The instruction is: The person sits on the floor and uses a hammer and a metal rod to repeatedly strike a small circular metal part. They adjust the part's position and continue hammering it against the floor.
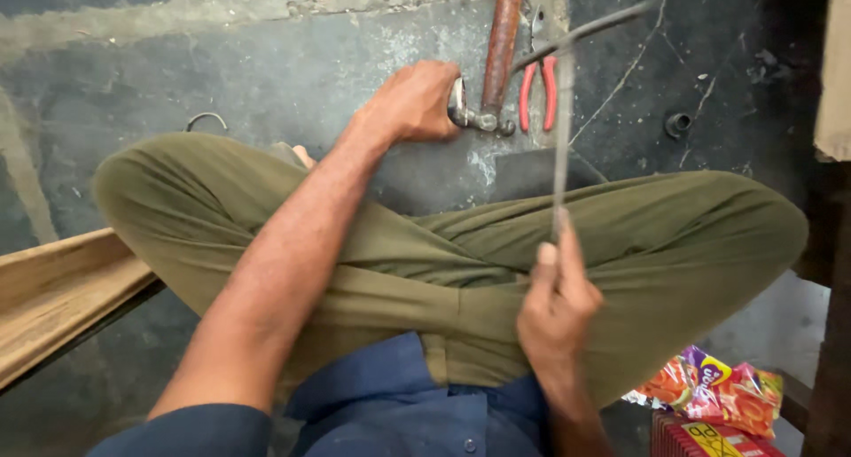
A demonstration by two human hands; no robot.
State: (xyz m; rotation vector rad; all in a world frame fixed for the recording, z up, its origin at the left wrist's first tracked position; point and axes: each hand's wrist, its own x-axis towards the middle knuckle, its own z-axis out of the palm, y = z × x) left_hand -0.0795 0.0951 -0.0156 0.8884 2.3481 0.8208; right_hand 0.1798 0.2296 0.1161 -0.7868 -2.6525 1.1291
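A rough floor-level workshop: the person sits cross-legged on a stained, scuffed concrete floor (222, 76). Red-handled pliers (538, 92) lie there beside a rusty metal pipe (502, 40), a small black ring-shaped fitting (678, 124) and stray wire (206, 118). A length of timber (53, 289) rests at one side.

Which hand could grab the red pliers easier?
Probably the left hand: it grips a metal tool on the floor just beside the red-handled pliers. The right hand is back over the lap, holding a thin rod.
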